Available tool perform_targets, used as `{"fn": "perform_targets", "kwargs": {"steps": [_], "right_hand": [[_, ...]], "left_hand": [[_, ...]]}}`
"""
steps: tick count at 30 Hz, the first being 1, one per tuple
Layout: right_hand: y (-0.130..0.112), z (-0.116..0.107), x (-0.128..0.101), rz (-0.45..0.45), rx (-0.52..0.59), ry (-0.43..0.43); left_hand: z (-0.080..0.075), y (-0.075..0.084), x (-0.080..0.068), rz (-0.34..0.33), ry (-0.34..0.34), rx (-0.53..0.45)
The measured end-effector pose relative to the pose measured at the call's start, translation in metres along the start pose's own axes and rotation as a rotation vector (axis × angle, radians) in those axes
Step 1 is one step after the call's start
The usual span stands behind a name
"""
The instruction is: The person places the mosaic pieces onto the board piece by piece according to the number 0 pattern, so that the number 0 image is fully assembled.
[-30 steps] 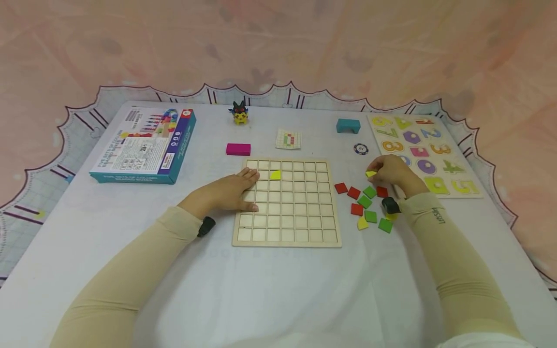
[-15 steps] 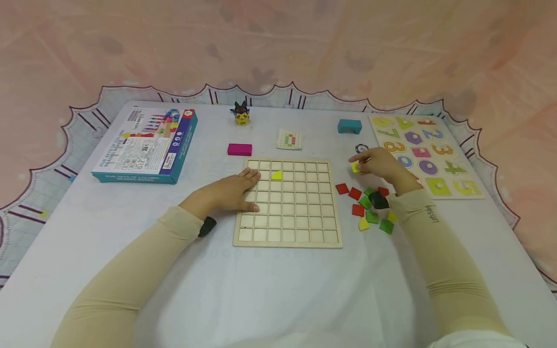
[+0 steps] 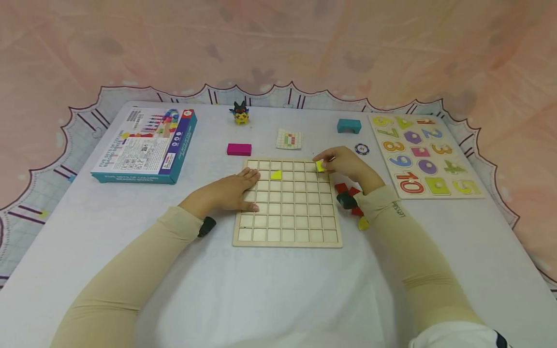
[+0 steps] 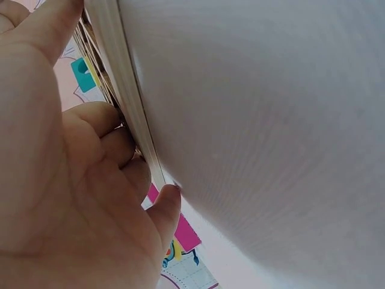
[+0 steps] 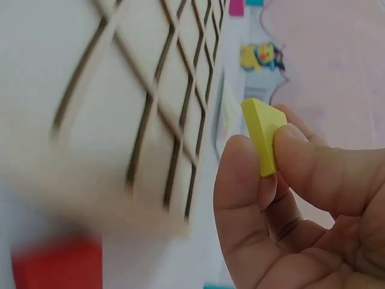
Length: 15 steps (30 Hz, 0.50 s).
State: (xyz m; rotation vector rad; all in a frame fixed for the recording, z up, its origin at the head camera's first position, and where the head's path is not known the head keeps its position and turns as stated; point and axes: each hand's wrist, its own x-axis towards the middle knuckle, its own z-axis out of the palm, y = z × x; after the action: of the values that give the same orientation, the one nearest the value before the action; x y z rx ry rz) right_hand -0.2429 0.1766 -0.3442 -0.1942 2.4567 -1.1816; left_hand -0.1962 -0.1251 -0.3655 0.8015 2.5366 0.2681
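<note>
One yellow tile [image 5: 260, 132]: our right hand [image 3: 345, 162] pinches it.
Wooden grid [image 3: 288, 210]: our left hand [image 3: 230, 190] rests outspread on its left edge; tile near far right corner.

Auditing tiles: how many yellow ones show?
3: a yellow tile on the grid board, a second yellow tile pinched in the right hand, a third yellow tile on the table by the right sleeve, which may hide more.

Pinched yellow tile [image 5: 262, 133], flat gridded board [image 3: 288, 210]

The grid board [image 3: 288, 210] looks matt wood, the held yellow tile [image 5: 262, 129] smooth.
</note>
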Motion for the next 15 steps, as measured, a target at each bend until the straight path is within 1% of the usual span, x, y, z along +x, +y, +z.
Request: {"fn": "perform_targets", "kwargs": {"steps": [3,7,15], "right_hand": [[-0.006,0.011,0.007,0.006,0.021,-0.017],[-0.011,0.024,0.014,0.013,0.053,-0.015],[-0.017,0.041,0.017,0.037,0.046,-0.002]], "left_hand": [[0.000,-0.001,0.000,0.000,0.003,0.000],[0.001,-0.001,0.000,-0.010,0.001,-0.005],[0.001,-0.001,-0.001,-0.006,-0.004,-0.006]]}}
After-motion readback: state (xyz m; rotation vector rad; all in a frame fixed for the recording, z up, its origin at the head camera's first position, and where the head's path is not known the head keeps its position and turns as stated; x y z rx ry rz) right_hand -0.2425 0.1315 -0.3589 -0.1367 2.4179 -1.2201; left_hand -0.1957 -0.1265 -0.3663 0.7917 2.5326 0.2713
